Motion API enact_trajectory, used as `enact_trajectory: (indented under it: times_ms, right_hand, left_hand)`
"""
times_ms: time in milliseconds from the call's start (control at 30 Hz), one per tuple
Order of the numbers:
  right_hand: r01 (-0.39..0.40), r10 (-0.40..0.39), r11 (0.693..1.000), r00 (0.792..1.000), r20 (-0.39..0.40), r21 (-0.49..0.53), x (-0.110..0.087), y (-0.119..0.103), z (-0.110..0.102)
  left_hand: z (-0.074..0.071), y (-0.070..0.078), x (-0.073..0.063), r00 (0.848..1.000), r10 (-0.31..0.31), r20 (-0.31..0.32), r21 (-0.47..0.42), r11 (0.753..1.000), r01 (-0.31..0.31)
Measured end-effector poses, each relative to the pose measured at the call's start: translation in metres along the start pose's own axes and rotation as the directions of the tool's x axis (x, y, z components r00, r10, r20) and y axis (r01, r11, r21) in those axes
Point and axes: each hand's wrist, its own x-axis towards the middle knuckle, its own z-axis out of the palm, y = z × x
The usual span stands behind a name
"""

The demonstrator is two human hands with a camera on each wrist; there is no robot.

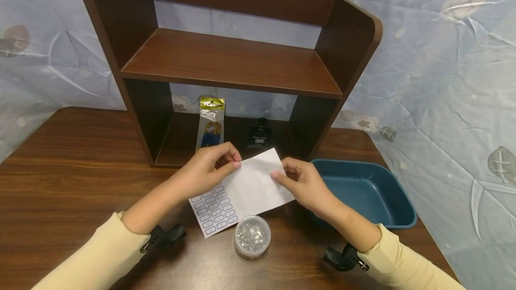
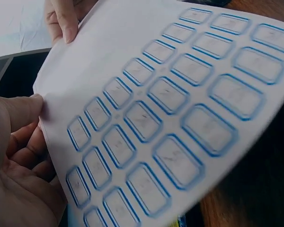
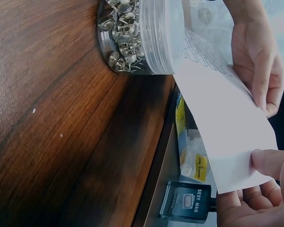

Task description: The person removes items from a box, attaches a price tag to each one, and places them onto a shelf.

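Note:
A white sheet of sticker labels [image 1: 258, 187] is held above the table by both hands. Blue-bordered labels cover its left part; the rest is blank white. My left hand [image 1: 205, 167] pinches the upper edge between thumb and fingers, also seen in the left wrist view, where the labels [image 2: 151, 120] fill most of the picture. At the right end, my right hand [image 1: 306, 187] pinches the sheet, its thumb on the blank face [image 3: 227, 127]. Just below the sheet stands a clear round jar [image 1: 252, 236] of metal thumbtacks [image 3: 125, 35].
A brown two-tier shelf [image 1: 234, 59] stands behind the hands. On its lower level are a gold-topped plastic packet [image 1: 211, 120] and a dark perfume bottle [image 1: 259, 134] marked "SEXY MAN". A blue plastic basin [image 1: 363, 191] sits at the right, beside my right hand.

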Motion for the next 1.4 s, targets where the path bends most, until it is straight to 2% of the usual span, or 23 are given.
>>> enact_trajectory:
  times_ms: [233,467,700,833,1000,1200,1300,1400]
  right_hand:
    - [-0.055,0.056,0.998,0.996,-0.065,0.017,-0.001,0.003,-0.006]
    - [-0.075,0.077,0.997,0.99,-0.119,0.02,-0.002,0.007,-0.01]
    - [-0.094,0.101,0.993,0.989,-0.111,0.066,-0.002,0.012,-0.013]
    - [-0.079,0.082,0.996,0.991,-0.105,0.036,-0.003,0.014,-0.012]
    - [-0.023,0.014,0.998,0.987,-0.163,-0.051,-0.003,0.015,-0.011]
    - [0.042,-0.091,0.982,0.96,-0.266,-0.185,-0.005,0.015,-0.014]
    - [0.129,-0.211,0.952,0.933,-0.29,-0.277,-0.007,0.013,-0.015]
    - [0.245,-0.36,0.897,0.887,-0.289,-0.368,-0.008,0.011,-0.013]
  left_hand:
    - [-0.006,-0.008,-0.007,0.996,-0.066,0.056,0.004,0.998,0.066]
    - [-0.014,-0.018,-0.016,0.994,-0.074,0.084,-0.014,0.997,0.075]
    - [-0.017,-0.021,-0.022,0.993,-0.073,0.088,-0.018,0.997,0.075]
    - [-0.018,-0.02,-0.022,0.993,-0.074,0.093,-0.039,0.996,0.078]
    - [-0.019,-0.018,-0.021,0.992,-0.072,0.099,-0.04,0.996,0.076]
    - [-0.017,-0.018,-0.02,0.992,-0.06,0.112,-0.031,0.997,0.064]
    - [-0.016,-0.018,-0.019,0.993,-0.044,0.111,-0.028,0.998,0.047]
    - [-0.014,-0.016,-0.018,0.993,-0.036,0.116,-0.025,0.999,0.039]
